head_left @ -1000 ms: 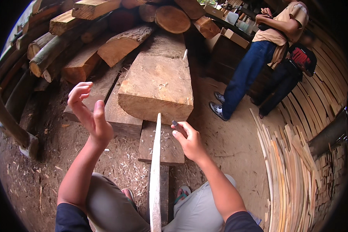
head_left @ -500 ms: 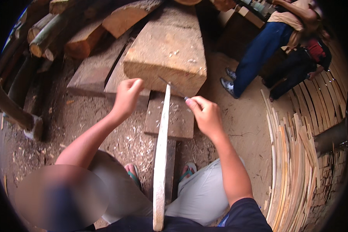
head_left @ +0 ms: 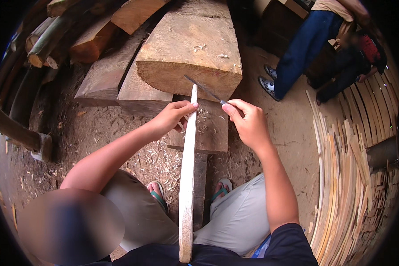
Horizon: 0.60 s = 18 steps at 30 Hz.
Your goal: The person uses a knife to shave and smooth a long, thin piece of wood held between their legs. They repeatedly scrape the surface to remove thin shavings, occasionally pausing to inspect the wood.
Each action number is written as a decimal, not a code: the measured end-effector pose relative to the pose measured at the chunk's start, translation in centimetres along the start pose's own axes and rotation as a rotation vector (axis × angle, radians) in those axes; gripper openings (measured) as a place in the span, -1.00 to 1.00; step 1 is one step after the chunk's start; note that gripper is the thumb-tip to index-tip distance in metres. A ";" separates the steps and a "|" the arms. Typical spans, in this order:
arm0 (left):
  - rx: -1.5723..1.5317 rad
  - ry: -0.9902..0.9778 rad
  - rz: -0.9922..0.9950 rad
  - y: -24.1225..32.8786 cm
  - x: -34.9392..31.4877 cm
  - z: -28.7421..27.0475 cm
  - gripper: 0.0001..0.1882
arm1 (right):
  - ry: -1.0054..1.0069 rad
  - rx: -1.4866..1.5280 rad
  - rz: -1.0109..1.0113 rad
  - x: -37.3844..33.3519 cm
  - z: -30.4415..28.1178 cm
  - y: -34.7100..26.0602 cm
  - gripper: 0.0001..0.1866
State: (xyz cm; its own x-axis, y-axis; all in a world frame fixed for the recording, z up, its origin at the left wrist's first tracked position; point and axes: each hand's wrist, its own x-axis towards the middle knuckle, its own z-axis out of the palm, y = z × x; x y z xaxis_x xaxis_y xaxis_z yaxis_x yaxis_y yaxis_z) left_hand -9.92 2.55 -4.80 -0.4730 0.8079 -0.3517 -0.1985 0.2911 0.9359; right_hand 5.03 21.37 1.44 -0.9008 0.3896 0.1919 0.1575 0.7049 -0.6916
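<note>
A long pale wooden stick (head_left: 187, 186) runs from my waist out to the end of a big sawn timber block (head_left: 188, 77), narrowing toward its far tip. My left hand (head_left: 178, 116) pinches the stick a little below that tip, thumb on its upper side. In my right hand (head_left: 248, 122) is the dark handle of a slim knife (head_left: 207, 89). The blade points up and to the left, lying close by the stick's tip; whether it touches the wood I cannot tell. Curled shavings lie on top of the block.
Thick beams (head_left: 106, 82) and a stack of logs (head_left: 48, 44) fill the far left. Wood shavings (head_left: 157, 155) litter the dirt floor around my feet. Long thin wood strips (head_left: 341, 177) lie at right. Two people stand at far right, one in blue trousers (head_left: 299, 53).
My left hand, earlier closed and away from the stick, has come down and right and taken hold of it. The knife is still at the tip. The whole view has shifted slightly.
</note>
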 end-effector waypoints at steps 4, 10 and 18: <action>0.107 -0.091 0.006 -0.2 -0.4 -0.9 -0.63 | 0.002 -0.021 -0.055 0.0 -0.3 0.3 -0.64; 0.243 -0.384 -0.044 0.2 -1.6 -1.6 -0.59 | -0.023 -0.023 -0.087 0.2 -0.5 0.3 -0.68; 0.401 -0.560 -0.036 1.6 -3.8 -2.9 -0.54 | -0.175 -0.091 -0.118 -0.4 -0.6 1.6 -0.63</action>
State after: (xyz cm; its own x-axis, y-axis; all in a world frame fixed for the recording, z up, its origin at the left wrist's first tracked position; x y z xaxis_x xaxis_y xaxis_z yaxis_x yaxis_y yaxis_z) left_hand -10.93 -1.51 -2.09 0.0643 0.9056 -0.4192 0.1781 0.4029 0.8977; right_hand 5.87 22.68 0.66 -0.9704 0.1979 0.1382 0.0758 0.7932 -0.6042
